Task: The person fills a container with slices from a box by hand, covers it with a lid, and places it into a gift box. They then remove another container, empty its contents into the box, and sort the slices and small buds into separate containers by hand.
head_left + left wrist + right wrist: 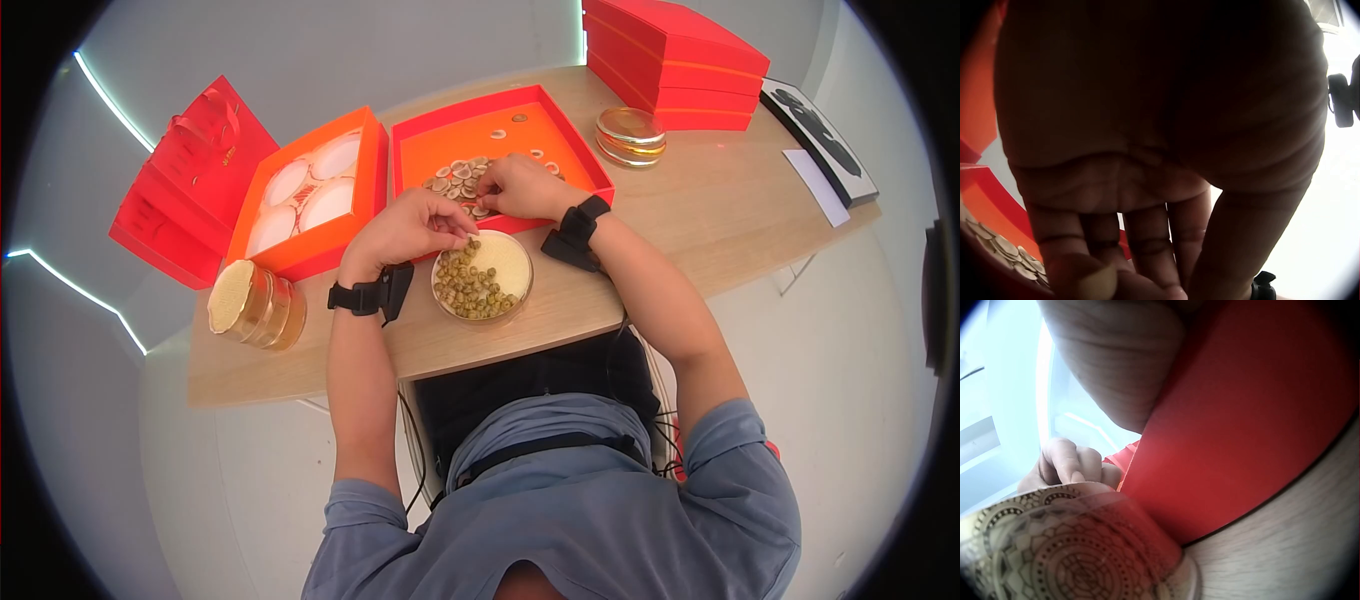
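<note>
In the head view my left hand (pixel 415 235) is at the far rim of a round clear container (pixel 505 257), pinching a small pale slice at its fingertips. Curled olive-green pieces (pixel 470 290) cover much of its cream, patterned inside. My right hand (pixel 525 187) reaches over the near wall of an open red box (pixel 570 130), fingertips down among round pale slices with brown rims (pixel 457 182). I cannot tell whether it grips one. The left palm (pixel 1147 156) fills the left wrist view. The right wrist view shows the container's patterned wall (pixel 1085 550).
Left of the open box lies an orange-red box (pixel 372 165) holding four round white-topped containers; behind it stands a red gift bag (pixel 215 150). Gold-rimmed round containers (pixel 275 310) are stacked at the left, more (pixel 630 137) at the right. Red boxes (pixel 680 70) are piled at the back right.
</note>
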Available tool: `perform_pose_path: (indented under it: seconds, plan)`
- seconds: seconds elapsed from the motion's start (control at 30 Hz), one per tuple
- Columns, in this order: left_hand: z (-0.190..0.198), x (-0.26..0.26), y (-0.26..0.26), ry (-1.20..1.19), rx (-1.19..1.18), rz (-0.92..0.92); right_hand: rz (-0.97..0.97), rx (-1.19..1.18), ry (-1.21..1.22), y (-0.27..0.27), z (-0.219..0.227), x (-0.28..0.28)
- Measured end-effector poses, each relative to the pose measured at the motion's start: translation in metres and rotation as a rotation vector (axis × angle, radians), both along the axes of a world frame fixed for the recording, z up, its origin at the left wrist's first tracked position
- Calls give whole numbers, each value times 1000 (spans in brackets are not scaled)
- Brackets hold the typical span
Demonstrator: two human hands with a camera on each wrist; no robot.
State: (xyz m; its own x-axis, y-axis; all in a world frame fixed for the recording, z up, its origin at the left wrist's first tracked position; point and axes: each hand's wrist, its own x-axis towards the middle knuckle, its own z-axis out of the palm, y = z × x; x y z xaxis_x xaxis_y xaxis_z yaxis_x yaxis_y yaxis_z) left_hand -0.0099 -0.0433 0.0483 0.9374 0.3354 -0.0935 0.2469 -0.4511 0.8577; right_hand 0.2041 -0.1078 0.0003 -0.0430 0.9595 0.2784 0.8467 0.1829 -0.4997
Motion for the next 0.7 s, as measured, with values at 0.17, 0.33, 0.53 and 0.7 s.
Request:
perform_pose_path:
  seconds: [0.17, 0.33, 0.53, 0.7]
  plan:
    - [0, 2, -3, -87, 35, 66, -2, -9, -3, -2, 3, -1]
    - [-8, 10, 7, -128, 264, 287, 9, 30, -43, 2, -2, 2]
    - [-30, 27, 20, -17, 457, 173, -66, 120, 29, 7, -10, 4]
    - [-28, 27, 25, 101, 531, 187, -400, 128, -172, -6, 6, 8]
